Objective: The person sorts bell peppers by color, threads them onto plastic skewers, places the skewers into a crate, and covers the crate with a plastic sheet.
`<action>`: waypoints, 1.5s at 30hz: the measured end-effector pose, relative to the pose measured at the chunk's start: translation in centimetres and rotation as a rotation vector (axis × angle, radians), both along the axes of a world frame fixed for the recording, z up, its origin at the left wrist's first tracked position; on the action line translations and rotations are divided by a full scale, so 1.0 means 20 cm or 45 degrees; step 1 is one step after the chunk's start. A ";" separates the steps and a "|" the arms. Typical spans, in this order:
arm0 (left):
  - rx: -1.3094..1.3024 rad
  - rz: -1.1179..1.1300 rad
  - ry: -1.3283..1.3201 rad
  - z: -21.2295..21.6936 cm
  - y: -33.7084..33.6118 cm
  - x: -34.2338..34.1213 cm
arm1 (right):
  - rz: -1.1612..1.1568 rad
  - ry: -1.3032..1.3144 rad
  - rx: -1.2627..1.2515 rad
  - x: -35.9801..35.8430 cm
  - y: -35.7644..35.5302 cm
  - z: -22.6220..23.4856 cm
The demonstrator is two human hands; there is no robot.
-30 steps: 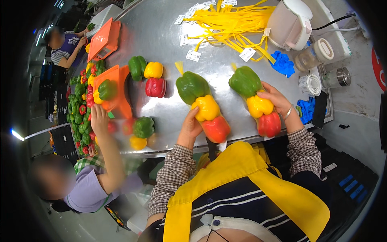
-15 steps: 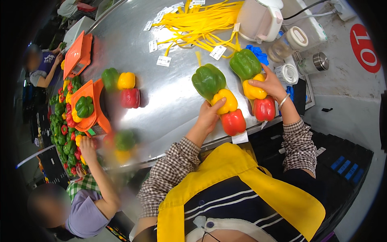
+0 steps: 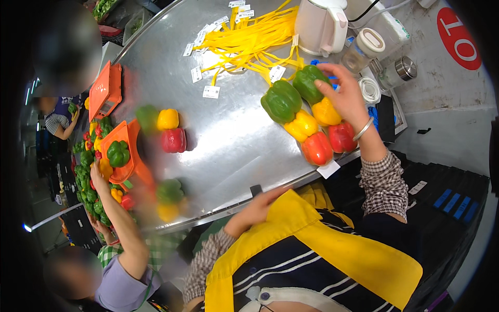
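Note:
Two rows of bell peppers lie side by side near the table's right front edge. The left row is a green pepper [image 3: 281, 102], a yellow pepper [image 3: 301, 126] and a red pepper [image 3: 316, 149]. The right row holds a green pepper [image 3: 307, 85], a yellow pepper [image 3: 327, 112] and a red pepper [image 3: 342, 137]. My right hand [image 3: 344, 95] is closed over the right green pepper, thumb and fingers on its right side. At the table's front edge, my left hand [image 3: 255, 211] is close to my yellow apron [image 3: 280, 221], which hides its fingertips.
Yellow strips [image 3: 254, 44] with white tags lie at the back, beside a kettle [image 3: 319, 26]. Jars [image 3: 365, 49] stand on the right. Orange scales [image 3: 106, 91] and more peppers [image 3: 173, 140] are at the left, where a co-worker's arm [image 3: 122, 218] reaches in.
My left hand has let go of its row and drawn back to the table edge. The two rows now lie together. My right hand has moved from the yellow pepper to the green one.

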State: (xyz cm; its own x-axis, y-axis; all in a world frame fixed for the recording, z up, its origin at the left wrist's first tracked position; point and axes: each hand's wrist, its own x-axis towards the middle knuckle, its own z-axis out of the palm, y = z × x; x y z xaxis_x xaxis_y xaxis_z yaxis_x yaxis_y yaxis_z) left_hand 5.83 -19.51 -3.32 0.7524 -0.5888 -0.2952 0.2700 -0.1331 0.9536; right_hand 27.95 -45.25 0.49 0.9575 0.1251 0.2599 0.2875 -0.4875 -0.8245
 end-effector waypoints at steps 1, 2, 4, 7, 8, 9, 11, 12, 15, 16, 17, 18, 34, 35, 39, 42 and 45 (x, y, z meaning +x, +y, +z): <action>-0.062 -0.081 -0.018 0.04 0.05 -0.07 | 0.017 0.009 0.022 -0.04 0.06 0.01; -0.058 -0.101 0.002 0.08 0.09 -0.14 | 0.106 0.044 0.078 -0.08 0.13 0.03; -0.017 -0.079 0.056 0.15 0.16 -0.29 | 0.309 0.109 0.119 -0.17 0.30 0.01; 0.180 0.116 0.176 0.13 0.29 -0.49 | 0.760 0.250 0.132 -0.36 0.57 -0.13; 0.252 0.176 0.223 0.12 0.34 -0.52 | 0.820 0.189 0.033 -0.42 0.63 -0.14; 0.329 0.284 0.271 0.09 0.37 -0.59 | 0.919 0.125 -0.070 -0.44 0.71 -0.14; 0.475 0.529 0.369 0.02 0.42 -0.73 | 0.974 0.017 -0.236 -0.44 0.83 -0.12; 0.536 0.642 0.422 -0.01 0.44 -0.78 | 0.987 -0.034 -0.317 -0.43 0.88 -0.11; 0.656 0.932 0.567 -0.11 0.48 -0.92 | 0.874 -0.152 -0.234 -0.33 0.92 -0.09; 0.677 1.005 0.602 -0.13 0.48 -0.96 | 0.857 -0.170 -0.189 -0.27 0.92 -0.08; 0.695 1.069 0.638 -0.15 0.49 -0.99 | 0.735 -0.248 -0.157 -0.20 0.87 -0.09; 0.704 1.138 0.671 -0.17 0.48 -1.03 | 0.575 -0.247 -0.175 -0.12 0.79 -0.05; 0.764 1.189 0.143 -0.01 0.77 -0.32 | -0.044 0.334 -0.160 0.25 -0.07 -0.31; 0.748 1.189 0.127 0.00 0.77 -0.27 | -0.048 0.319 -0.183 0.24 -0.06 -0.30; 0.723 1.131 0.091 -0.02 0.73 -0.18 | -0.026 0.286 -0.248 0.25 -0.06 -0.25; 0.782 1.060 0.040 -0.04 0.71 -0.17 | 0.020 0.305 -0.195 0.26 -0.07 -0.25; 0.944 0.975 -0.114 -0.01 0.67 -0.13 | 0.057 0.374 -0.113 0.27 -0.07 -0.25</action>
State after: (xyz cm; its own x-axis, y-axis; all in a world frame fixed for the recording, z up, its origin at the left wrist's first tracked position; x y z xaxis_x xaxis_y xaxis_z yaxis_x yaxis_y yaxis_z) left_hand 3.33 -6.15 -3.59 0.8824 0.3536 -0.3106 0.4605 -0.5126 0.7247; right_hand 33.44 -46.74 -4.55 0.9831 0.1785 -0.0414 0.0656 -0.5535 -0.8303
